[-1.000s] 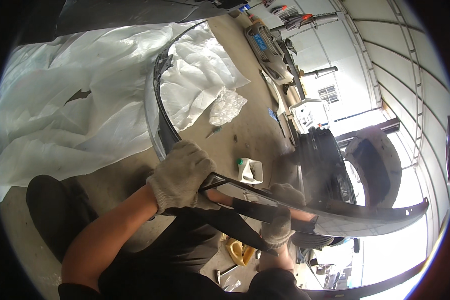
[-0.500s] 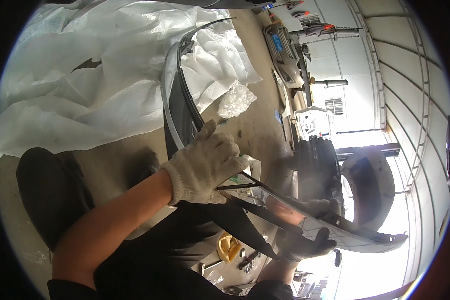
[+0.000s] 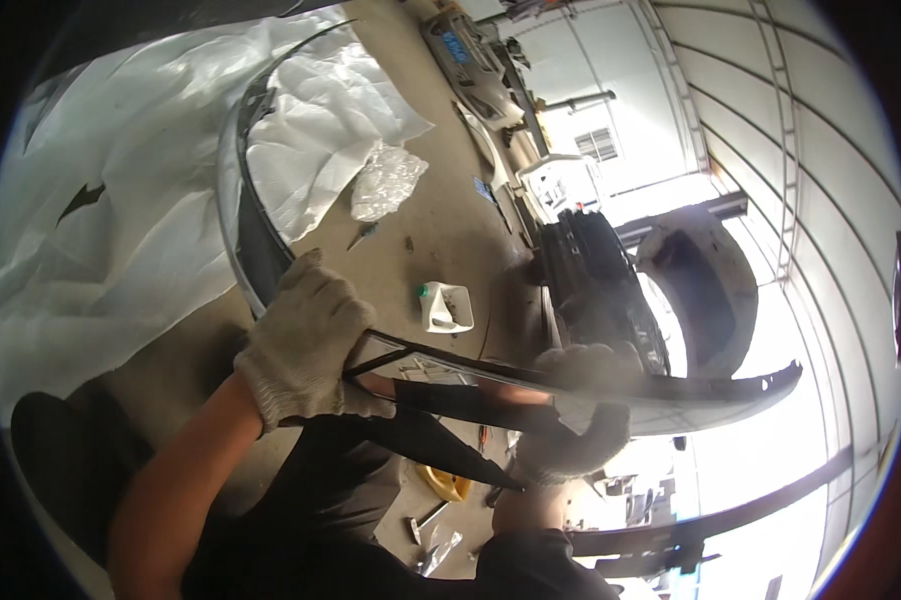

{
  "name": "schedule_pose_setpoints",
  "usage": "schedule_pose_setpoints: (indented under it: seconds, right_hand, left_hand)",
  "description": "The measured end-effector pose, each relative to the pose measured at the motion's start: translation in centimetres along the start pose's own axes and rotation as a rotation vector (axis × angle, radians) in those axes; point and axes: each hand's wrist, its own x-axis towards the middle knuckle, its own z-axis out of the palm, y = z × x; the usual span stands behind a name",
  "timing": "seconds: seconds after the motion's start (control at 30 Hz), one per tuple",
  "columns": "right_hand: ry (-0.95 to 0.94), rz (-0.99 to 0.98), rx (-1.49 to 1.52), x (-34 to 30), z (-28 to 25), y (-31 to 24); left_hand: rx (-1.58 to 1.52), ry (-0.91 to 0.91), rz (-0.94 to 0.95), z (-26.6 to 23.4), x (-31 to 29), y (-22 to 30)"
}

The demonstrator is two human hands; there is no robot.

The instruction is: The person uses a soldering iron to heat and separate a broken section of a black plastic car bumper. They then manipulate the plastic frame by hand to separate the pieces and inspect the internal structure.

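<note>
A long curved car body trim piece, glossy silver with a black edge, stretches across the picture from the upper left to the right. My left hand, in a pale knitted glove, has its fingers wrapped round the narrow middle part. Farther right, my gloved right hand grips the same piece, its fingers curled over the edge. Part of the right hand shows through or behind the piece and is hazy in the glare. The far left end arches over a white sheet.
On the floor are crumpled clear wrap, a cut-open white jug, a yellow object and a hammer. Black car parts and a large pale panel stand to the right. A grey bumper lies farther back.
The view has shifted, so the surroundings sit farther left and the jug shows fully. The trim piece's right end is higher in the picture. Both hands still hold it.
</note>
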Motion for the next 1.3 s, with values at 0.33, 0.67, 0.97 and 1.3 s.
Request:
schedule_pose_setpoints:
  seconds: [0.33,0.67,0.97,1.3]
  right_hand:
    - [-0.112,0.069,0.103,0.7,-0.1,-0.5]
    - [-0.086,-0.025,-0.058,0.8,0.6,-0.3]
    - [-0.081,-0.082,0.024,0.1,0.6,0.5]
    - [-0.195,0.103,-0.213,-1.6,-3.7,2.6]
  left_hand:
    - [0.022,0.006,0.031,0.1,0.4,0.9]
    - [0.018,0.016,0.062,-0.3,0.7,0.9]
    - [-0.024,-0.294,-0.023,-2.9,1.5,0.4]
    - [-0.055,-0.391,-0.102,-4.1,2.5,1.3]
